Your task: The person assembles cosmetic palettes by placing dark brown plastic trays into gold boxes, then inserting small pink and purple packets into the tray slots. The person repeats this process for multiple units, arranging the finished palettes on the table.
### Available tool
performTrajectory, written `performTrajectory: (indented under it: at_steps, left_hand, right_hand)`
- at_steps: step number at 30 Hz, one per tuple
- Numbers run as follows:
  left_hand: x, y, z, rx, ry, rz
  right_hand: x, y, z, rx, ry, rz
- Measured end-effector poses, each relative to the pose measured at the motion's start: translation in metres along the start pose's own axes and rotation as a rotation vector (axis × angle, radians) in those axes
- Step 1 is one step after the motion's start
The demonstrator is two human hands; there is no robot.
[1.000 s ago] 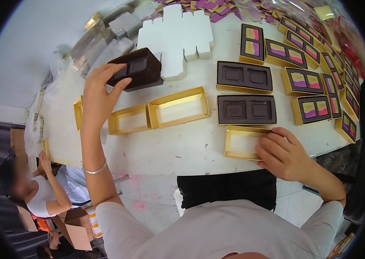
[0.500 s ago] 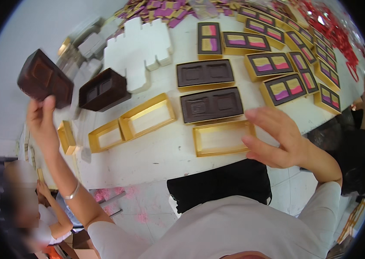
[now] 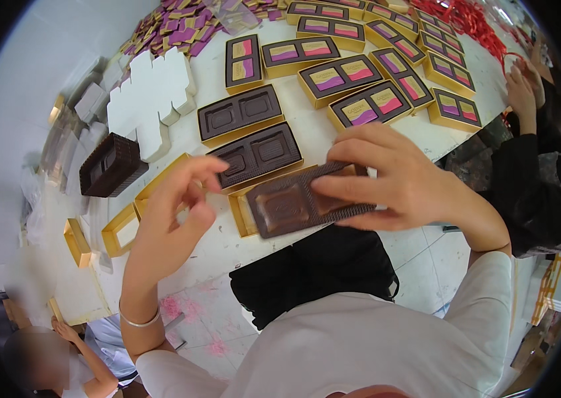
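A brown plastic tray insert (image 3: 282, 208) with two square hollows is gripped at its right end by my right hand (image 3: 393, 179). It hangs tilted over a gold box (image 3: 243, 215) near the table's front edge and hides most of that box. My left hand (image 3: 177, 215) is raised beside it, fingers curved apart, holding nothing. Just behind, a second gold box holds a brown insert (image 3: 258, 154). Another brown insert (image 3: 240, 113) sits in a gold box farther back. Both have bare hollows. Left of my left hand lies an open gold box (image 3: 116, 231), partly covered by that arm.
A stack of brown inserts (image 3: 113, 164) stands at left beside stacked white cartons (image 3: 150, 99). Several filled gold boxes (image 3: 368, 106) cover the right side. Purple and gold squares (image 3: 174, 26) are heaped at the back. A co-worker's hand (image 3: 521, 89) is at far right, near red ribbon (image 3: 470, 20).
The insert has gone from my left hand at far left to my right hand over the front gold box. My left hand has moved right and is free. The view has shifted rightward.
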State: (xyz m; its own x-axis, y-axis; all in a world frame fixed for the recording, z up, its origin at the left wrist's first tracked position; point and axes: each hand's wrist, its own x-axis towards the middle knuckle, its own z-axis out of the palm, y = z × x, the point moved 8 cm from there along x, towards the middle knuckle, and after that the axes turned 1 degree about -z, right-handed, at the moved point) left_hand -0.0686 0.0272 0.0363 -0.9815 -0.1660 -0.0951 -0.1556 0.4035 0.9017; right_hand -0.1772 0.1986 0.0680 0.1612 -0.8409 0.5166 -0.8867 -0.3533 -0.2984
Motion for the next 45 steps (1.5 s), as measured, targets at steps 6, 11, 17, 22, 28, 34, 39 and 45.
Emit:
performTrajectory:
  at_steps: [6, 11, 17, 22, 28, 34, 39, 45]
  left_hand:
    - [-0.021, 0.0, 0.04, 0.566, 0.03, 0.13]
    - [-0.02, -0.015, 0.045, 0.595, 0.197, 0.102]
    - [-0.025, -0.027, 0.046, 0.49, 0.266, 0.133]
    - [-0.016, -0.022, 0.053, 0.441, 0.247, 0.166]
    - [-0.018, -0.031, 0.052, 0.469, 0.178, 0.105]
    - [-0.016, -0.024, 0.05, 0.485, 0.169, 0.247]
    - [-0.017, -0.028, 0.05, 0.44, 0.168, 0.267]
    - [-0.021, -0.022, 0.058, 0.608, 0.264, 0.353]
  right_hand:
    - [0.002, 0.008, 0.029, -0.068, -0.171, -0.014]
    - [0.012, 0.007, 0.049, 0.131, -0.211, 0.053]
    - [-0.005, 0.015, 0.037, 0.275, -0.255, 0.074]
    - [-0.001, 0.013, 0.048, 0.251, -0.317, 0.076]
    - [0.002, 0.021, 0.047, 0.307, -0.372, 0.08]
    - [0.005, 0.002, 0.051, -0.058, -0.369, -0.218]
    - [-0.005, 0.0, 0.06, -0.227, -0.362, -0.208]
    - [-0.028, -0.01, 0.08, -0.372, -0.472, -0.016]
